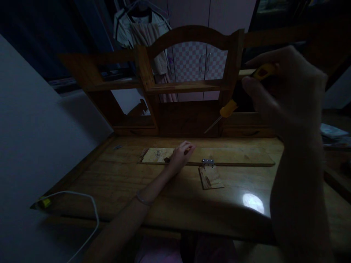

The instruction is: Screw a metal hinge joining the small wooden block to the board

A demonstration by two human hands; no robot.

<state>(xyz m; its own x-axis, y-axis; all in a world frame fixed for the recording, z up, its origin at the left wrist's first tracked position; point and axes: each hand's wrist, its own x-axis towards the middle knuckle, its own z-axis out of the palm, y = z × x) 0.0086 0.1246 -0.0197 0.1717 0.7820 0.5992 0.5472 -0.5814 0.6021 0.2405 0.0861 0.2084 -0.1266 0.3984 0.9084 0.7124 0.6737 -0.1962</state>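
My right hand, raised at the right, is closed around a yellow-and-black screwdriver. Its thin shaft slants down and left, with the tip in the air above the desk. My left hand lies on a long, narrow wooden board, its fingers curled; a small brownish bit shows by the fingertips, too dim to name. Right of that hand, a metal hinge sits at the board's near edge. A small square wooden piece with a torn surface lies against the hinge on the near side.
The wooden desk carries a shelf unit along its back. Small metal pieces lie at the left. A white cable loops over the left front edge, near a yellow object. A wall bounds the left side.
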